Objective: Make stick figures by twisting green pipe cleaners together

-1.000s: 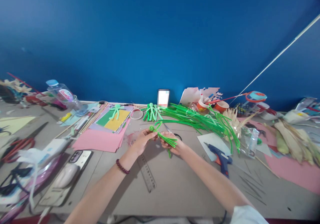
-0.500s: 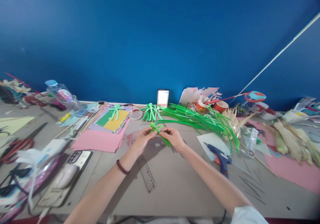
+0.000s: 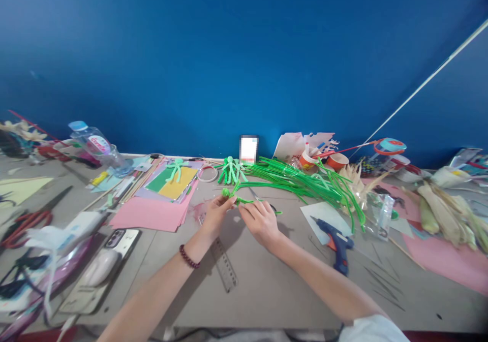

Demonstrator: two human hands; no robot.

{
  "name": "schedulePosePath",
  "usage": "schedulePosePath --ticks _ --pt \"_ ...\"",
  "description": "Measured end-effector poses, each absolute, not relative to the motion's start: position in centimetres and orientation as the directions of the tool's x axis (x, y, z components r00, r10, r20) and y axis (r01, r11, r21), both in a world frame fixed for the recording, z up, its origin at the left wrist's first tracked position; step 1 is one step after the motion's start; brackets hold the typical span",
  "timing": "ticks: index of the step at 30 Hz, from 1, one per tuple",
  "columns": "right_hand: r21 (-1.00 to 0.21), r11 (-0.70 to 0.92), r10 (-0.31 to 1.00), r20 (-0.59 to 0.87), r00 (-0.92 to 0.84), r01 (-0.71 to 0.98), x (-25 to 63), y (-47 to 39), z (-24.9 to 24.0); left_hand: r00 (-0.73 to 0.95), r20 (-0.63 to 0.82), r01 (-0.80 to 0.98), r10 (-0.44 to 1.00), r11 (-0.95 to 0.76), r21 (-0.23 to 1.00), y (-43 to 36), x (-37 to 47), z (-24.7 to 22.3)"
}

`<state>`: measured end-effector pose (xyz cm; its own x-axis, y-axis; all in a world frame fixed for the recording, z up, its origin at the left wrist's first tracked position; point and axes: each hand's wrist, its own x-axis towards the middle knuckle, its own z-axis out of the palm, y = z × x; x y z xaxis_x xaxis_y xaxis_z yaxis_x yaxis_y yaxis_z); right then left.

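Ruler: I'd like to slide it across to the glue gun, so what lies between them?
In the head view, the right forearm crosses between ruler and glue gun, with grey tabletop around it.

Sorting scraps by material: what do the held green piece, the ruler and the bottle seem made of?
Green piece: matt, fuzzy-looking pipe cleaner, perhaps wire-cored, as it holds bends. Ruler: probably clear plastic; the table shows through. Bottle: likely glossy plastic; shiny, transparent walls.
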<state>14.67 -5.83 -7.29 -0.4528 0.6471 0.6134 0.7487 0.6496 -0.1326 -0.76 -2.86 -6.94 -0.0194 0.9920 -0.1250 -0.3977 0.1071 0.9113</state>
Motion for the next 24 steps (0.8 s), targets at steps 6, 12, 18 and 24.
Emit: schedulePosePath --ticks 6,12,18,24 --pt "-0.239 0.575 0.723 0.596 -0.349 0.782 14.5 -5.2 -8.1 0.119 -0.187 -0.594 0.975 0.221 0.774 -2.6 -0.9 -6.8" --pt "-0.710 0.439 0.887 0.440 -0.141 0.551 15.5 -3.1 -8.2 0.138 -0.180 -0.547 0.974 0.226 0.806 -2.6 -1.0 -7.2" --pt "-0.968 0.218 0.975 0.209 -0.080 0.123 16.0 -1.9 -7.1 0.090 -0.102 -0.318 0.991 0.125 0.940 -2.4 -1.2 -7.4" --pt "-0.999 0.011 0.956 0.000 -0.294 0.035 16.1 -2.1 -5.7 0.131 -0.029 -0.202 0.991 0.055 0.978 -2.7 -1.1 -6.7"
